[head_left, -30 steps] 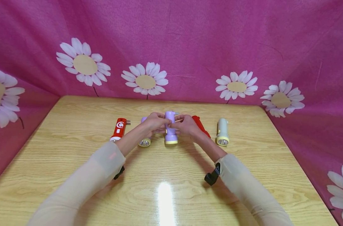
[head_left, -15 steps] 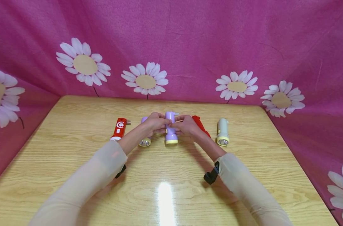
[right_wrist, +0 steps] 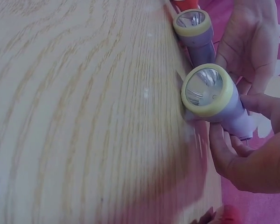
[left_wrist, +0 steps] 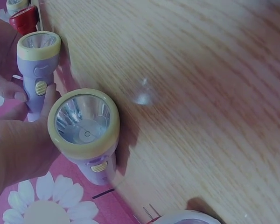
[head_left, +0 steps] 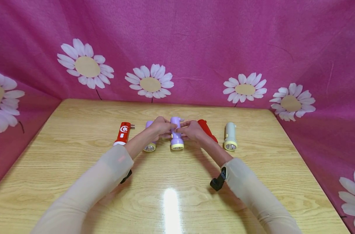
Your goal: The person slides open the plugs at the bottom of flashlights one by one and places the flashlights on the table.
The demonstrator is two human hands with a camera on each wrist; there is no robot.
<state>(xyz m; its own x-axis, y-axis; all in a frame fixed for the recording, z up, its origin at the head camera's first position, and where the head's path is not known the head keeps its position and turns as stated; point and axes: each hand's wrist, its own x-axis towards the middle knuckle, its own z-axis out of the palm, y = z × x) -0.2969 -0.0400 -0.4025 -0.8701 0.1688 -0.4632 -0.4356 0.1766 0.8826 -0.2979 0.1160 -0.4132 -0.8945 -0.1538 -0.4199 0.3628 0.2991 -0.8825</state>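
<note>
A purple flashlight (head_left: 177, 142) with a pale yellow rim and a small prong near its tail is between both hands at the middle of the row. My left hand (head_left: 160, 126) grips its left side, fingers and thumb on the barrel. From the other side my right hand (head_left: 193, 130) pinches the same barrel, as the right wrist view shows with the thumb above and fingers below the flashlight (right_wrist: 209, 93). Its lens faces toward me, and its yellow switch (left_wrist: 41, 87) shows in the left wrist view. Close by the left hand lies a second purple flashlight (left_wrist: 86, 122).
On the wooden table (head_left: 171, 175), a red flashlight (head_left: 123, 131) with metal prongs lies at left. Right of the hands is another red flashlight (head_left: 207, 130), partly covered by the right arm. A grey-green flashlight (head_left: 231, 136) lies farther right. A pink flowered cloth (head_left: 195, 48) hangs behind.
The held purple flashlight has tilted slightly and its tail has come a little nearer me, so more of its lens shows. Both hands keep their hold; the other flashlights stay put.
</note>
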